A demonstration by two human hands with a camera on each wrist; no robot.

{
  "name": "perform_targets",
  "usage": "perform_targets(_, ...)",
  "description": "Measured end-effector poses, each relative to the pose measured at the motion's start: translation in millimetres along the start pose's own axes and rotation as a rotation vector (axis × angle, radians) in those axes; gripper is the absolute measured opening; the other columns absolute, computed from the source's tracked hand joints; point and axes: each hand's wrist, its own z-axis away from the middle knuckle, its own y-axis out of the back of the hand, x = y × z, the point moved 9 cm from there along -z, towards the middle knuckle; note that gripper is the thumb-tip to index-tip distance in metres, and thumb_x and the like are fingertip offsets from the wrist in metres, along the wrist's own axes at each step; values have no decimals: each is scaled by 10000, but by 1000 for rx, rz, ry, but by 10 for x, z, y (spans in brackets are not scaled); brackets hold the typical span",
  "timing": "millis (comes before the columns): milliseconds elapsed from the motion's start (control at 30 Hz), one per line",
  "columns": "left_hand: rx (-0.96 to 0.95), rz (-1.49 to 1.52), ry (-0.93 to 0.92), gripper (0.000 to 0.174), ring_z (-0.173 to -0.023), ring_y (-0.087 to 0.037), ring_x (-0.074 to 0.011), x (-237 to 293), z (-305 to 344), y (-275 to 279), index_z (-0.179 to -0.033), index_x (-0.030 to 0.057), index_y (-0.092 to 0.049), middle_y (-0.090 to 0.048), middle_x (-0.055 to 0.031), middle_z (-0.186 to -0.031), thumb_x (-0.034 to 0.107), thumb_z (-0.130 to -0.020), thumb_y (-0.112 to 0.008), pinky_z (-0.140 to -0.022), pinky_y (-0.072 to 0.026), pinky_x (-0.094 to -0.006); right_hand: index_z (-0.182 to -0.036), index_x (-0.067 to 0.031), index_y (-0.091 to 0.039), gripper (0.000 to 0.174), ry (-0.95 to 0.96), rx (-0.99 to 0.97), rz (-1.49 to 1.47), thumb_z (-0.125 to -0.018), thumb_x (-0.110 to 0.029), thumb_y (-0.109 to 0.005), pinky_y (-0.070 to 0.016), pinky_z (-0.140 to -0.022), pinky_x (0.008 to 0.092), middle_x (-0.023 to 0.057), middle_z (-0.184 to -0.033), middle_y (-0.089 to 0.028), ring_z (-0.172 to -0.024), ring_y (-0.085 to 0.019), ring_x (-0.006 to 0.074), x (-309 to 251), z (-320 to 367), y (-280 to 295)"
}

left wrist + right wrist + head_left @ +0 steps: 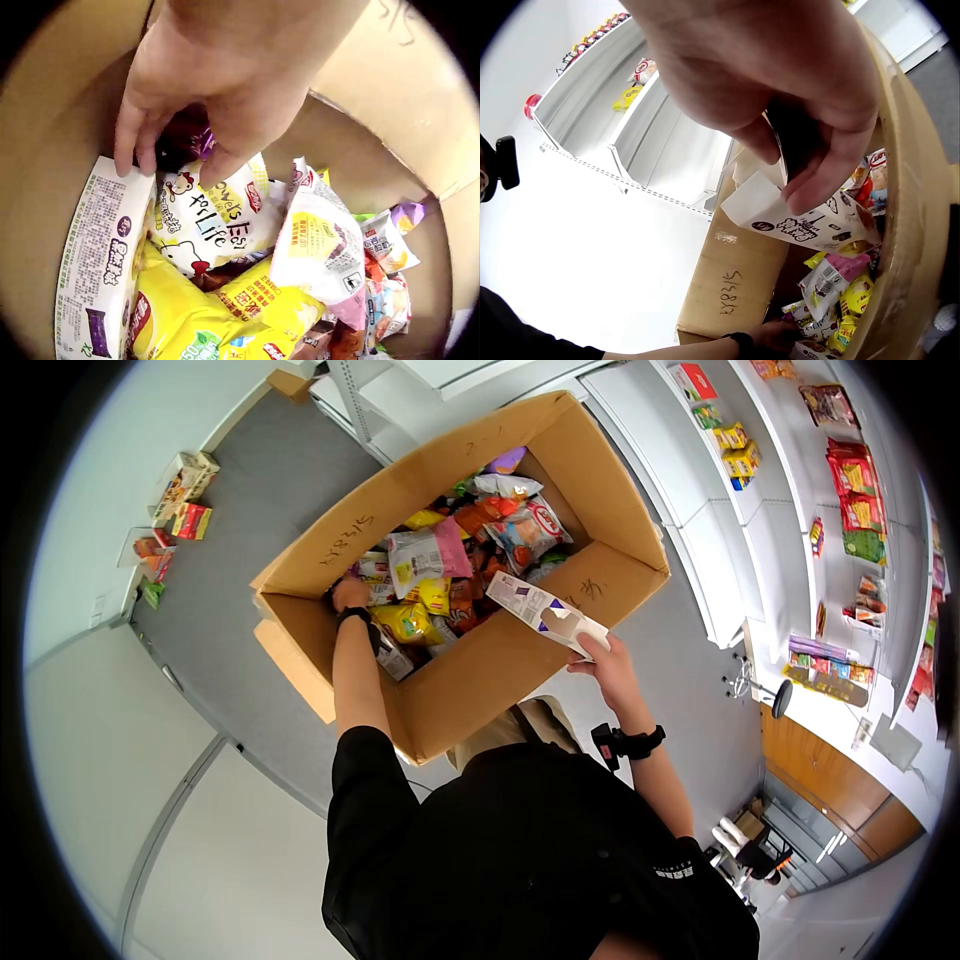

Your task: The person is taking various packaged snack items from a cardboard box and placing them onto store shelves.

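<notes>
In the head view my left hand [350,594] is down inside a large cardboard box [345,547], at its left end. The left wrist view shows the thumb and fingers curled round a dark purple packet [184,139], partly hidden by the hand. Its fingertips reach the edge of a white carton [97,251] standing against the wall. A white snack bag [221,217] and yellow bags [176,300] lie just below. Over the box's near right side, my right hand [612,668] grips an opened white carton [540,610] with purple marks by its end, tilted.
Several snack bags, among them a pink-and-white one [430,555], fill the bottom of the box. White shelves [720,560] with some packets stand on the right. Snack boxes [188,485] sit on the far left. Another person [755,855] appears at the lower right.
</notes>
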Motion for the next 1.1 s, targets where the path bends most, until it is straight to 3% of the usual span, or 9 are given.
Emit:
perform_targets(167,74,-28,-46,487,-987,-589,-407,-58,-236,-71,-1241,50,-493,-614,-217,-1115,294,-825,-563,-834,-474,-488,-1121,39,-549,313,-5,27,-59,-921,-201,-524,-545,-668,305,98,-926,-615,-764,-604,164,31,-10,86)
perform_targets(333,60,5,-79,539,-1007,-587,-408,255,311,51,-1316,117,-371,-596,-244,-1132,240,-833,-578,-861,-461,-484,-1107,44,-549,315,2,3,-80,-918,-206,-514,-547,-661,306,94,-912,-611,-769,-605,166,29,43,119)
perform_targets(500,62,161,-186,542,-1004,-593,-394,568,867,236,-1212,138,-430,-630,-224,-1055,383,-765,-615,-851,-463,-449,-1045,35,-559,279,52,-44,-102,-917,-207,-509,-541,-652,301,91,-878,-610,-742,-603,160,-91,76,36)
perform_targets(633,83,280,-374,474,-946,-617,-370,965,1643,571,-1171,134,-465,-644,-198,-1012,363,-781,-608,-821,-472,-424,-1012,24,-570,268,88,-112,-77,-909,-215,-507,-528,-632,302,83,-852,-613,-706,-599,156,-82,17,4)
perform_targets(733,-75,653,-460,385,-768,-607,-205,1239,2522,959,-1140,109,-469,-615,-80,-834,174,-796,-627,-720,-486,-313,-994,27,-566,269,152,-191,-21,-905,-212,-483,-519,-609,294,75,-803,-608,-680,-597,153,-23,-116,-27)
perform_targets(767,-150,772,-512,379,-751,-576,-163,1339,2827,1074,-1156,97,-466,-590,-61,-875,123,-804,-603,-698,-481,-298,-990,29,-565,269,160,-219,-7,-904,-210,-477,-519,-605,294,74,-796,-607,-674,-597,153,-7,-114,-48)
perform_targets(833,63,786,-810,430,-722,-547,-129,1567,3516,1498,-1202,122,-455,-538,-55,-941,52,-795,-574,-655,-467,-278,-985,35,-563,276,236,-290,106,-906,-203,-449,-515,-594,298,74,-766,-600,-646,-594,148,-29,-105,-110)
perform_targets(967,29,753,-1013,471,-965,-559,-170,1958,4469,1586,-1227,98,-439,-546,-78,-1074,17,-789,-591,-853,-445,-297,-915,38,-571,270,292,-424,189,-891,-202,-448,-503,-578,303,81,-707,-593,-602,-589,158,-38,-116,-215)
perform_targets(1100,55,500,-1015,493,-971,-589,-213,2258,4889,1342,-1228,101,-445,-574,-126,-1071,71,-773,-633,-844,-453,-316,-835,37,-568,267,324,-531,221,-880,-200,-454,-497,-569,306,83,-686,-596,-592,-592,169,-105,-30,-220)
